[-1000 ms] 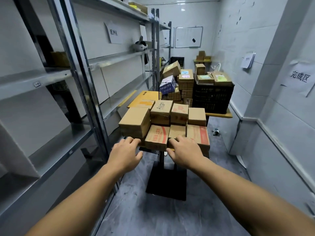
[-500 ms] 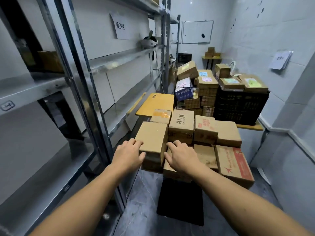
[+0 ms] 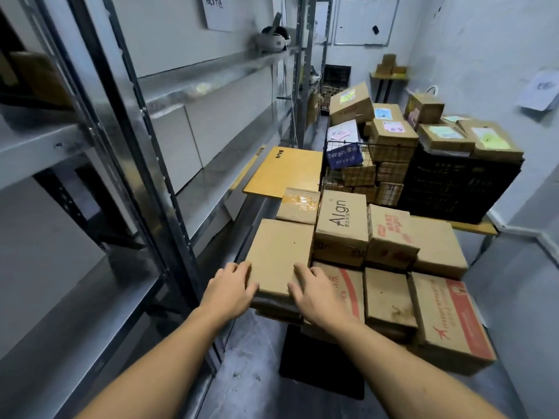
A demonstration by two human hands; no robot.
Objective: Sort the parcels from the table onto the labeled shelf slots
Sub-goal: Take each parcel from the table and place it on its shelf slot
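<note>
Cardboard box (image 3: 341, 219) with black "Algn" print, beside plain parcel (image 3: 281, 255).

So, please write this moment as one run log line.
phase: grasp | left hand grips plain parcel at near-left edge | right hand rests on its near-right corner | it sits among other parcels
</note>
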